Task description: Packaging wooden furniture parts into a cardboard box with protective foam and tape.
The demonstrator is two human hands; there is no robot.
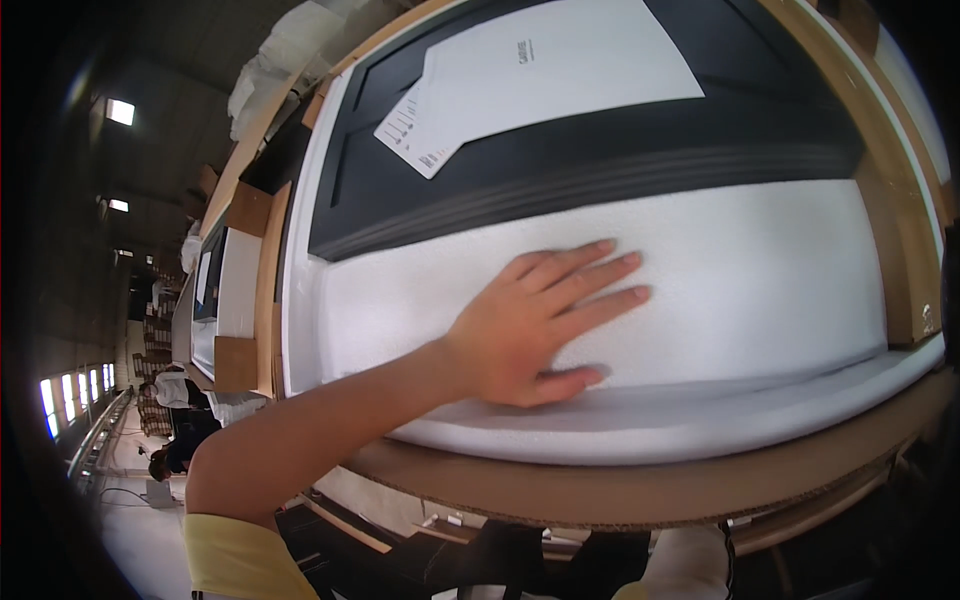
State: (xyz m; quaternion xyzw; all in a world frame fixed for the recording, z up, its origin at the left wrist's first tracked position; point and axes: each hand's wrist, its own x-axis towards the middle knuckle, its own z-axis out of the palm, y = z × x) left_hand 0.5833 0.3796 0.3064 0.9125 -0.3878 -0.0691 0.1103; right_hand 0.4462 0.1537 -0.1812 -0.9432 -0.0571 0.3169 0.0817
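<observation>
My left hand (540, 320) lies palm down with its fingers spread on a white foam block (740, 270). Nothing is held in it. The block sits inside an open cardboard box (650, 485), along the near side of a black panelled piece (620, 160). On top of the black piece rest a large white printed sheet (560, 65) and a smaller printed card (408, 135), partly under the sheet. A white foam liner (600, 440) runs along the box's near wall. My right hand does not show.
A second open box (236, 362) with white foam and a black item stands to the left. Wrapped white bundles (290, 50) lie beyond it. Another person in dark clothing (188, 446) is farther off at the left. Brown cardboard walls (895, 240) enclose the right side.
</observation>
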